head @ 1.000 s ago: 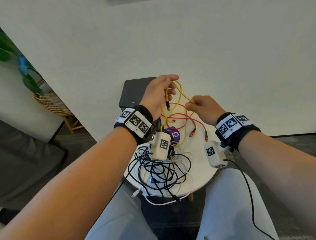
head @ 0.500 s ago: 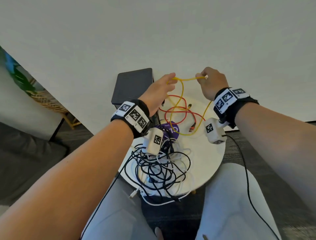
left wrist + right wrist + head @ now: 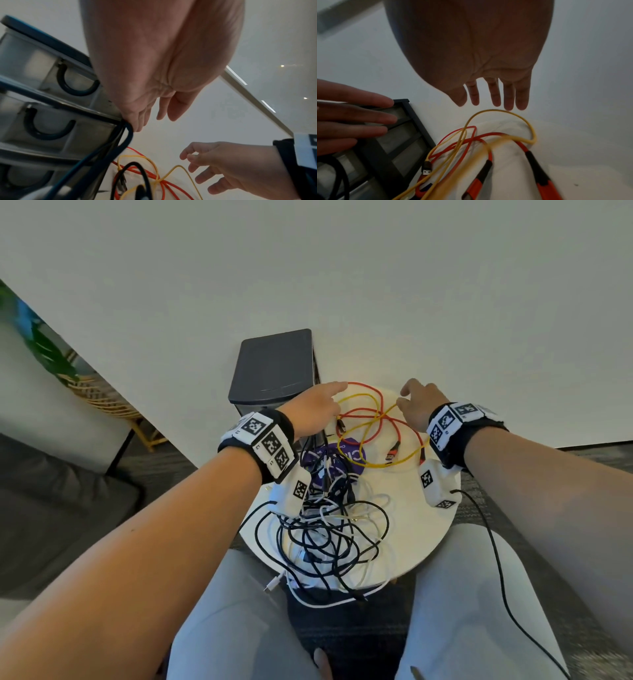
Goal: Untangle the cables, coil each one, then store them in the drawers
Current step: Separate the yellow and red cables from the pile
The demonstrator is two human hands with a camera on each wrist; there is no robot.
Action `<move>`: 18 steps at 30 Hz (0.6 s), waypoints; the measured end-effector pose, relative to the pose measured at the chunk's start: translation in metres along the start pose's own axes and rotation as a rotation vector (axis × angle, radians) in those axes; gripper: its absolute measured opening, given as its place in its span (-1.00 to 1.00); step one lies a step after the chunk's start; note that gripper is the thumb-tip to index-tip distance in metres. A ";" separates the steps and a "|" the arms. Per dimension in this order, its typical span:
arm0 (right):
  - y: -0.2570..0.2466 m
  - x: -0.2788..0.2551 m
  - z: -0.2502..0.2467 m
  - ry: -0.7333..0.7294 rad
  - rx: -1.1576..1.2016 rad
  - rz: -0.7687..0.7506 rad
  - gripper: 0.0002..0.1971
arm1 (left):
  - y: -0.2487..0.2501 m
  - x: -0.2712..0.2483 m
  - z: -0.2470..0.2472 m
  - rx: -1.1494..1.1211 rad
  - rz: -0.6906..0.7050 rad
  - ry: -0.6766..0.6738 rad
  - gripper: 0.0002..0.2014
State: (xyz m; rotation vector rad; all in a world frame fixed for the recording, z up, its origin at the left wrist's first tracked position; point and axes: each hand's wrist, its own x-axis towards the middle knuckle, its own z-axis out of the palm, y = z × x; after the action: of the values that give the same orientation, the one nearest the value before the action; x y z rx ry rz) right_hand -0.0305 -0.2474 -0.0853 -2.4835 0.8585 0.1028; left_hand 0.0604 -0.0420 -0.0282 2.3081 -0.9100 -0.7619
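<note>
- The yellow cable and the orange cable lie loosely looped over each other on the far part of the round white table, their loops crossing near the middle; laid out flat like this, the crossings are easy to read, which seems the reason for spreading them apart from the rest.
- The left hand hovers over the far left of these loops with fingers straight and nothing in its grasp; its fingertip is near the orange loop, though I cannot tell whether it touches.
- The right hand hangs over the far right side, fingers relaxed and spread, holding nothing, just above the yellow loop in the right wrist view.
- Nearer the person, a tangle of black and white cables covers the near left of the table, some strands hanging over the edge; this looks like work not yet begun.
- A purple round label lies between the two groups.
- The dark drawer unit stands at the far left, against the table, its drawers facing the cables and so within easy reach for storing.
- Beyond is a plain white wall; a plant in a wicker basket stands far left, on grey carpet.
</note>
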 end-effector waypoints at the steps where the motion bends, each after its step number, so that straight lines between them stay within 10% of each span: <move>1: -0.001 0.000 0.000 -0.008 0.004 -0.013 -0.64 | -0.001 -0.001 -0.001 0.002 -0.001 -0.006 -0.47; 18: -0.047 -0.105 -0.030 -0.182 0.247 -0.343 -0.80 | -0.014 -0.102 -0.017 -0.169 0.156 0.206 -0.66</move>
State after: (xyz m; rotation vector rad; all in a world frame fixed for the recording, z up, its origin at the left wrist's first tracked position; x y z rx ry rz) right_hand -0.0889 -0.1715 -0.0141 -2.3062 0.3399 0.0952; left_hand 0.0157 0.0460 0.0053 2.0951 -0.8835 -0.5040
